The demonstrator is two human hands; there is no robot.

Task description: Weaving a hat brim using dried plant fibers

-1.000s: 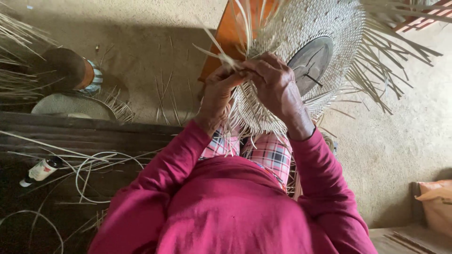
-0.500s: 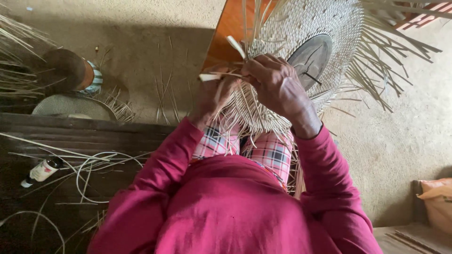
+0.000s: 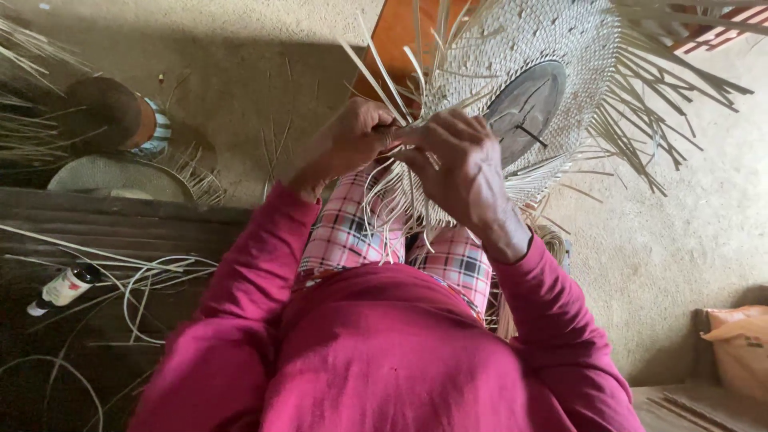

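Note:
A half-woven straw hat (image 3: 536, 48) rests over my knees, its pale loose strands fanning out from the rim. A dark round form (image 3: 524, 108) shows inside its crown. My left hand (image 3: 352, 140) pinches a few straw strips (image 3: 384, 80) at the near edge of the weave. My right hand (image 3: 460, 164) lies right next to it, fingers closed on strands at the same spot. Both arms wear magenta sleeves, and pink checked cloth (image 3: 352, 232) covers my lap.
An orange board (image 3: 396, 36) stands behind the hat. A dark wooden bench (image 3: 120, 232) at left carries a small bottle (image 3: 64, 288) and loose cane loops. Another hat (image 3: 116, 172) and a striped pot (image 3: 140, 124) sit on the sandy floor. An orange bag (image 3: 740, 344) lies at right.
My hands have shifted slightly lower and closer together on the rim. The strips in my left hand now point upward instead of sideways.

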